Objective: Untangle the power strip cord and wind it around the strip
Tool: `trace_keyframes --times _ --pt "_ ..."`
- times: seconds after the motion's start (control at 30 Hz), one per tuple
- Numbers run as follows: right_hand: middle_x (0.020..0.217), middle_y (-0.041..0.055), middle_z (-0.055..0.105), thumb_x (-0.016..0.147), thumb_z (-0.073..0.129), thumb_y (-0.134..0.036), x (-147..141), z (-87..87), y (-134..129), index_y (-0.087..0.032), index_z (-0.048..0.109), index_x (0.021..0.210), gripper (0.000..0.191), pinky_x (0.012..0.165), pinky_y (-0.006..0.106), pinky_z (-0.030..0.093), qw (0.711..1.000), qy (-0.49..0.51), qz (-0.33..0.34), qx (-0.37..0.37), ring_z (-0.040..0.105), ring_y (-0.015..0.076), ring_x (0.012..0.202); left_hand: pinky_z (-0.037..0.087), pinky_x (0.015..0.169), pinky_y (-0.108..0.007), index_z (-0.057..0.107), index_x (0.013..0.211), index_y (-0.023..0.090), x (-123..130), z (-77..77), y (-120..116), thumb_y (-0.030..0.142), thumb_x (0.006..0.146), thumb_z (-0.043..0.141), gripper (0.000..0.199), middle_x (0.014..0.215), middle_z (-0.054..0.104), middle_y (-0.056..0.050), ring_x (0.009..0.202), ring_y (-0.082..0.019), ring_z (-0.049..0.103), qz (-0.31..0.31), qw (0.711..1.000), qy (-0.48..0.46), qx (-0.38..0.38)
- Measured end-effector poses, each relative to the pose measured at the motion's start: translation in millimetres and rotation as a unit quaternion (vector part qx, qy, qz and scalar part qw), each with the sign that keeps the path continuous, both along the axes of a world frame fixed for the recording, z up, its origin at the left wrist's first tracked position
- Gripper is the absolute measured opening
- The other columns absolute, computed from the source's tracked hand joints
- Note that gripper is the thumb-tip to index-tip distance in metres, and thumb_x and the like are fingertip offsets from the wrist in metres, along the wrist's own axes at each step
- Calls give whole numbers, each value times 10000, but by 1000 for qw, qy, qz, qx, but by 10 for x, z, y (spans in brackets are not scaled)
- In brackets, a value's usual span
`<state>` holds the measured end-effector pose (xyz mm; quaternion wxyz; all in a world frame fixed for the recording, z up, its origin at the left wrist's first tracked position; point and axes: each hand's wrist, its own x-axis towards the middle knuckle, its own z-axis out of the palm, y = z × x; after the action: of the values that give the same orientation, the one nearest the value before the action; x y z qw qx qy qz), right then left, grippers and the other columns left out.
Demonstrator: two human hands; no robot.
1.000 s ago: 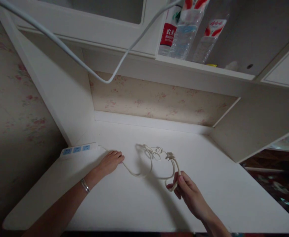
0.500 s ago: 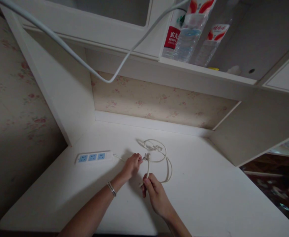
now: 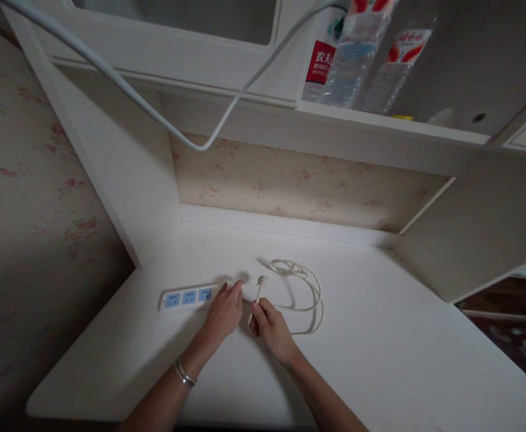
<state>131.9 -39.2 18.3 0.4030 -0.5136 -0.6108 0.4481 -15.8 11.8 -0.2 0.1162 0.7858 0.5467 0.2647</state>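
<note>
My right hand [image 3: 267, 324] is closed around the pale cord [image 3: 320, 294], close below its plug [image 3: 261, 280], which sticks up past my fingers. My left hand [image 3: 227, 309] is at the right end of the white power strip [image 3: 166, 303], its fingertips apart. Whether those fingers touch the strip is hard to see, as the hand covers that end. The strip lies flat on the white desk, its blue socket faces upward. From my right hand the cord runs right into loose loops, with a tangled part [image 3: 297, 270] at the back.
A thick white cable [image 3: 200, 147] hangs across the upper view. Above the desk [image 3: 379, 360] is a shelf [image 3: 397, 129] with several plastic bottles [image 3: 350, 66]. Side panels [image 3: 105, 150] close in the desk left and right.
My left hand has let go near the plug and moved left to the power strip's end, its fingers spreading. My right hand still grips the cord; the plug now stands free above it.
</note>
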Motion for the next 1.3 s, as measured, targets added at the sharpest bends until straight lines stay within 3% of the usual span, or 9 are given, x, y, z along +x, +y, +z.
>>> trace_keyframes --times 0.1,0.4,0.67,0.77,0.87,0.97,1.03,1.17,1.3 --pt "530 -61 482 939 344 -538 -148 -58 163 -216 438 740 389 515 226 358 1000 5 -6 -2 443 106 480 452 906 -346 510 1223 158 -8 14 -21 241 968 290 347 1058 667 -115 974 -209 636 36 999 -22 -3" --pt "577 -20 547 947 334 -447 -242 -215 344 -193 490 741 362 510 220 364 997 -67 34 -32 472 106 491 470 887 -282 586 1158 182 -66 38 66 278 967 300 357 1047 703 -79 984 -173 648 22 994 -63 -91" --pt "827 71 702 882 367 -219 -143 -162 278 -152 640 898 282 625 232 429 983 -171 58 -28 624 155 694 464 901 -291 553 1223 151 73 -12 8 130 910 338 380 1105 673 -98 999 -179 630 -6 999 -5 -53" --pt "898 87 717 895 391 -262 57 -76 199 -185 626 1085 312 720 267 442 956 -294 0 -12 665 198 827 471 878 -294 485 1289 134 91 -100 8 16 838 342 488 1126 647 -115 989 -183 621 -9 998 55 -34" --pt "863 107 720 890 435 -334 298 -10 132 -215 524 1257 396 698 321 463 886 -460 -35 -48 684 257 828 460 888 -307 468 1298 118 125 -216 2 -31 797 340 539 1161 616 -130 991 -190 606 3 994 106 7" --pt "887 141 712 882 446 -277 499 16 105 -195 565 1184 335 692 350 481 804 -592 -20 -52 689 283 830 416 952 -356 506 1257 94 170 -311 -16 -28 773 370 517 1186 587 -148 1069 -223 556 -3 990 133 55" --pt "890 146 708 894 405 -203 584 21 109 -172 602 1079 272 691 350 490 774 -631 -15 -41 691 278 830 385 980 -394 527 1232 85 186 -335 -31 5 774 402 482 1177 580 -155 1096 -245 527 -9 988 133 76" --pt "891 138 706 929 323 -152 642 63 127 -160 582 1076 298 679 329 498 760 -649 -31 -22 692 253 813 355 998 -432 535 1218 112 172 -306 -48 113 826 440 403 1149 584 -147 1089 -255 511 -5 990 107 94" --pt "1013 117 698 956 314 -185 621 210 134 -209 480 1266 352 703 289 499 802 -585 -46 112 678 212 886 334 1026 -442 545 1186 138 138 -278 -23 196 876 461 326 1122 602 -124 1081 -248 523 -8 990 92 105"
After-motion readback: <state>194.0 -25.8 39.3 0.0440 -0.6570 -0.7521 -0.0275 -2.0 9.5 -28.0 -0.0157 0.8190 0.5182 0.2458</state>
